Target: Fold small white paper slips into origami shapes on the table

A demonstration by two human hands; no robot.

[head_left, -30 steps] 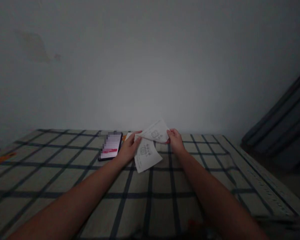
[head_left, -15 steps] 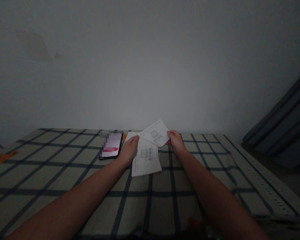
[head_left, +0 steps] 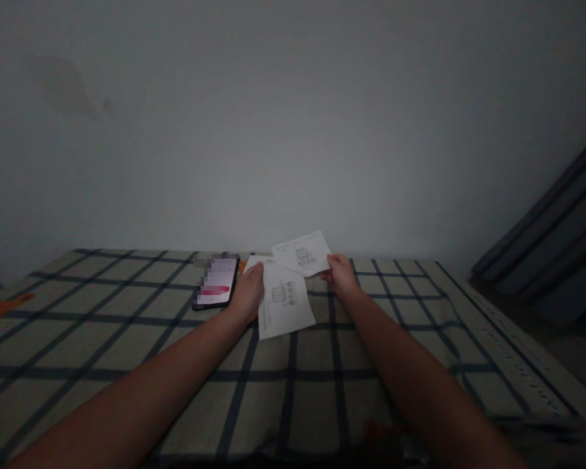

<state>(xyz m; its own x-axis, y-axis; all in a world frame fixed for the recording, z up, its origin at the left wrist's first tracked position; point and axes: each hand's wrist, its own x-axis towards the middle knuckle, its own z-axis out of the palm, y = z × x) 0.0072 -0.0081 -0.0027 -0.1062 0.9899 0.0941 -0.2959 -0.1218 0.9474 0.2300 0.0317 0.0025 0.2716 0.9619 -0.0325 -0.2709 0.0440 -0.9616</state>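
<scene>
My left hand (head_left: 250,291) is closed on the left edge of a white printed paper sheet (head_left: 286,309), which hangs tilted with dark print on it. My right hand (head_left: 340,277) pinches the right corner of a second white printed paper sheet (head_left: 303,251). That second sheet slants above the first and overlaps its upper edge. Another pale piece (head_left: 254,260) shows behind my left thumb; whether it is a separate sheet I cannot tell. Just left of my left hand lies a phone (head_left: 217,283) with a lit, partly pixelated screen.
Both forearms reach over a checked cloth (head_left: 190,365) with dark lines, spread over a flat surface. A bare wall (head_left: 293,130) rises behind its far edge. An orange patch (head_left: 2,309) lies at the far left, and a dark curtain (head_left: 551,247) hangs at the right.
The sheet in my right hand has turned flatter and its left end has slid off my left thumb. My left hand has shifted slightly left with its sheet.
</scene>
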